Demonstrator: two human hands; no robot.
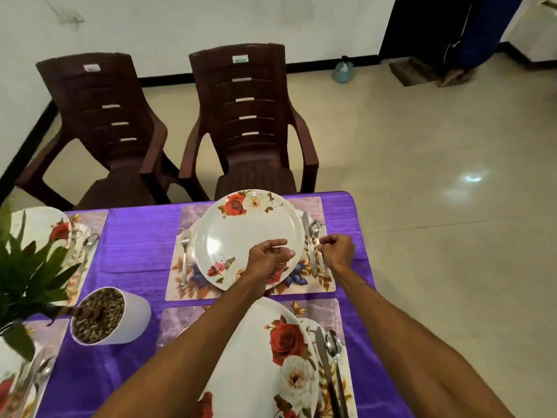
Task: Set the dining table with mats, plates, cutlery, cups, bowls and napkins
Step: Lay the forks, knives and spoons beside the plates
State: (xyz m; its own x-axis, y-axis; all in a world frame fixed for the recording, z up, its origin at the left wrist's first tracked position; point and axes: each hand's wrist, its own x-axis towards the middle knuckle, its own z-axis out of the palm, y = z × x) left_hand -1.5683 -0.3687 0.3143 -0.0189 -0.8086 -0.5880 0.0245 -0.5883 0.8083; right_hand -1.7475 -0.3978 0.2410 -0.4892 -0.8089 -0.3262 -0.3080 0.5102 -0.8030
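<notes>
A floral plate [241, 233] lies on a purple flowered mat [193, 212] at the table's far end. A fork [184, 254] lies left of it; a knife [306, 230] and a spoon [316, 227] lie on its right. My right hand [339, 251] pinches the spoon's handle with curled fingers. My left hand [268, 254] hovers over the plate's near right part, fingers curled, with nothing visible in it. Closer to me, a second plate [256, 357] sits on its mat [187, 321] with a knife [324, 357] and a spoon [333, 345].
A purple cloth [138, 236] covers the table. A white plant pot [132, 321] stands left of centre, with another set plate [36, 224] beyond it. Two brown chairs [247, 116] [105, 116] face the far edge. A person [482, 31] stands at the back right.
</notes>
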